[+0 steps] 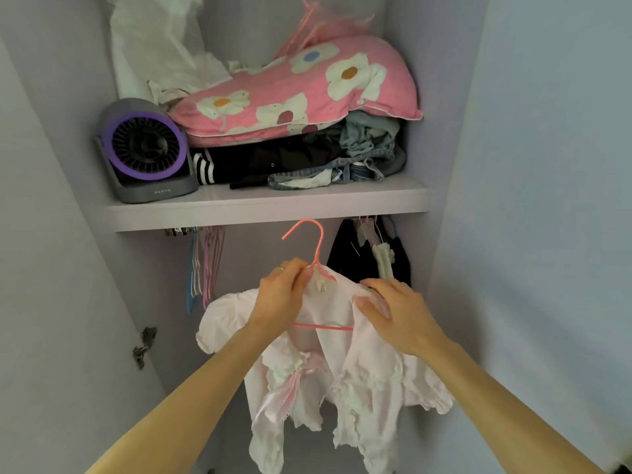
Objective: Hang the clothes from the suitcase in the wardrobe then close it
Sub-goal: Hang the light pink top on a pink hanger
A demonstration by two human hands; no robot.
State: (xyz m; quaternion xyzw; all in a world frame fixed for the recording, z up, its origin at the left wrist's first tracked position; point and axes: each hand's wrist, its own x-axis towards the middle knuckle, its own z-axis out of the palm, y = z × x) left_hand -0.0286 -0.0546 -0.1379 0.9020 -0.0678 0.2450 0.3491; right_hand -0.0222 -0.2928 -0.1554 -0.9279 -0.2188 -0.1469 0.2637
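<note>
Okay, I have both hands up in front of the open wardrobe (513, 165). My left hand (278, 295) has its fingers curled tight, and they pinch the neck of the pink hanger (316, 248) just under the hook, right at the collar. My right hand (396, 313) holds the shoulder of the pink blouse (342, 371), with the thumb in front and the fingers laid over the top, only a little bent. The blouse sits on the hanger and hangs down between my arms, open at the front, with frills and a bow. The hook points up, just below the front edge of the shelf (266, 208), and it is not on the rail yet. Under the shelf's left end hang some bare hangers (205, 265). Under its right end hang dark clothes (345, 251), just beside my right hand. On the shelf a grey and purple fan (145, 152) stands at the left edge. Next to it is a pile of folded clothes (290, 162) with a pink flower pillow (294, 94) on top.
</note>
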